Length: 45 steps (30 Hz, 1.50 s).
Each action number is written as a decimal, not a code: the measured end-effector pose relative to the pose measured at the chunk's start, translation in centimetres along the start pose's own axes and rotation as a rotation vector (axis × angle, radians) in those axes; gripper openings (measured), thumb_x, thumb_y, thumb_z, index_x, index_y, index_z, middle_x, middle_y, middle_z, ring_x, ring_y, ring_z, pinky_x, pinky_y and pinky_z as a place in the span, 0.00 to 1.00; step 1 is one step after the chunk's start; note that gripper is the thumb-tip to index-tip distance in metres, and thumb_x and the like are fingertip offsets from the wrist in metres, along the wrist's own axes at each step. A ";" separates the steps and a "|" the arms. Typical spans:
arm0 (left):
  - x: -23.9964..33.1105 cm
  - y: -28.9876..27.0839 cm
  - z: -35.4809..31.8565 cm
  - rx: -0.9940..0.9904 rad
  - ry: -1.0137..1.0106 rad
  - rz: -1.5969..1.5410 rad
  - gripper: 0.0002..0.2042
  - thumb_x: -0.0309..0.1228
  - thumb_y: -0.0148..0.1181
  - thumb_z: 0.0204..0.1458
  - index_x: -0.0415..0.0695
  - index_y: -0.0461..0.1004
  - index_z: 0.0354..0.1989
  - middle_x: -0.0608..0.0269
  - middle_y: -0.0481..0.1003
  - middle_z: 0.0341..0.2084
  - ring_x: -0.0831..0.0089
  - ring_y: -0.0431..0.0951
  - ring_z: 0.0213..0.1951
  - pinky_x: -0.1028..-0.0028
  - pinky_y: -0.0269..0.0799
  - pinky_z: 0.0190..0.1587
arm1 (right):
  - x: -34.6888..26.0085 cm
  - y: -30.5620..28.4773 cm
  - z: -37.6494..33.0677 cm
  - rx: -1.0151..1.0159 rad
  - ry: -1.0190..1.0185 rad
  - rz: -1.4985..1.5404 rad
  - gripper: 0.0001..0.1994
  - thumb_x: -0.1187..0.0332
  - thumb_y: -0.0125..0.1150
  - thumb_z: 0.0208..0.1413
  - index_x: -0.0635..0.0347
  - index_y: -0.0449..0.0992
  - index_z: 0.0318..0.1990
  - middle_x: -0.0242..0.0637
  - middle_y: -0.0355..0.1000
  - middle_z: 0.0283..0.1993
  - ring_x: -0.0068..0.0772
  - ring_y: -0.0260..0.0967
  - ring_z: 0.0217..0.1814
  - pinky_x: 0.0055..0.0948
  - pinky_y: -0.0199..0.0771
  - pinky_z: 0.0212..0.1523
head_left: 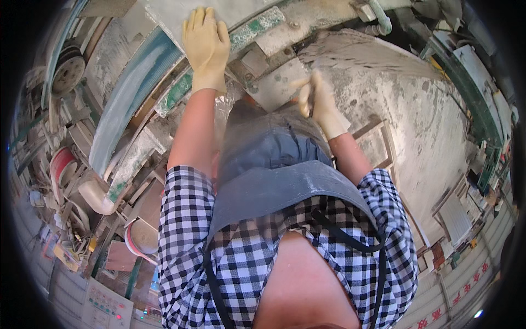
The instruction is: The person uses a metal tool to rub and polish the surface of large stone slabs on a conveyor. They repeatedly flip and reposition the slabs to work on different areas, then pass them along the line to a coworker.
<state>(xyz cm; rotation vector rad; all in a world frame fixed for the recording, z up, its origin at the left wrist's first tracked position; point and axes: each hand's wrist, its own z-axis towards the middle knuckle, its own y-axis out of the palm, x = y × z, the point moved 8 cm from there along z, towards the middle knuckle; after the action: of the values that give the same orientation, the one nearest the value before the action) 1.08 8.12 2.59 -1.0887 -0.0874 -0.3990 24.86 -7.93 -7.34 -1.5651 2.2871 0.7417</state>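
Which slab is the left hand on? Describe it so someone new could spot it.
Start at the dusty cutting bench across the top of the view. At its upper left lies a flat pale grey stone slab, with the gloved left hand pressed palm-down on its near edge. Unlike the smaller square tile beside the right hand, it is larger and runs out of frame.

A grey stone slab (181,13) lies flat at the top centre of the frame. A smaller pale, dusty square stone piece (276,82) lies just right of centre.
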 end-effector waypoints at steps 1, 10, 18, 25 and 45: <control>0.0 0.0 0.1 0.008 0.012 0.006 0.18 0.32 0.55 0.57 0.34 0.76 0.52 0.44 0.75 0.54 0.48 0.72 0.59 0.54 0.61 0.65 | -1.4 -0.6 -0.3 0.081 -0.228 0.064 0.32 0.45 0.34 0.72 0.64 0.79 0.36 0.34 0.65 0.12 0.30 0.57 0.07 0.27 0.53 0.09; -0.2 0.4 0.1 0.029 0.031 -0.008 0.17 0.32 0.54 0.56 0.34 0.76 0.49 0.46 0.75 0.53 0.50 0.71 0.57 0.53 0.62 0.63 | -1.5 -0.3 -1.3 0.113 -0.245 0.018 0.34 0.46 0.30 0.74 0.66 0.78 0.37 0.32 0.66 0.14 0.31 0.56 0.08 0.29 0.54 0.09; -0.1 0.4 0.2 0.022 0.038 0.010 0.17 0.32 0.54 0.55 0.34 0.76 0.49 0.46 0.75 0.52 0.51 0.72 0.56 0.54 0.63 0.63 | -2.4 0.7 -0.6 0.074 -0.198 -0.104 0.32 0.47 0.29 0.74 0.66 0.75 0.36 0.34 0.62 0.11 0.31 0.52 0.06 0.31 0.51 0.08; 0.4 -0.2 0.3 0.092 0.065 0.026 0.15 0.30 0.54 0.55 0.34 0.76 0.48 0.47 0.75 0.50 0.51 0.72 0.54 0.55 0.63 0.61 | -2.7 1.2 -0.9 -0.042 -0.184 -0.220 0.30 0.46 0.34 0.73 0.63 0.76 0.38 0.31 0.66 0.16 0.26 0.56 0.10 0.26 0.56 0.12; 0.2 0.1 0.1 0.030 0.056 0.025 0.16 0.31 0.55 0.54 0.34 0.76 0.47 0.47 0.75 0.49 0.51 0.72 0.54 0.55 0.64 0.60 | -12.7 -2.8 -3.3 0.304 -0.890 -1.623 0.14 0.55 0.59 0.61 0.55 0.75 0.31 0.44 0.75 0.29 0.53 0.75 0.35 0.47 0.74 0.36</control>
<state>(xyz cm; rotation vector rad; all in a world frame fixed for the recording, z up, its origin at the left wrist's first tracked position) 1.28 8.22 2.65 -1.0468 -0.0299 -0.4047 32.44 -0.62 0.91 -1.7279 0.1634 0.3666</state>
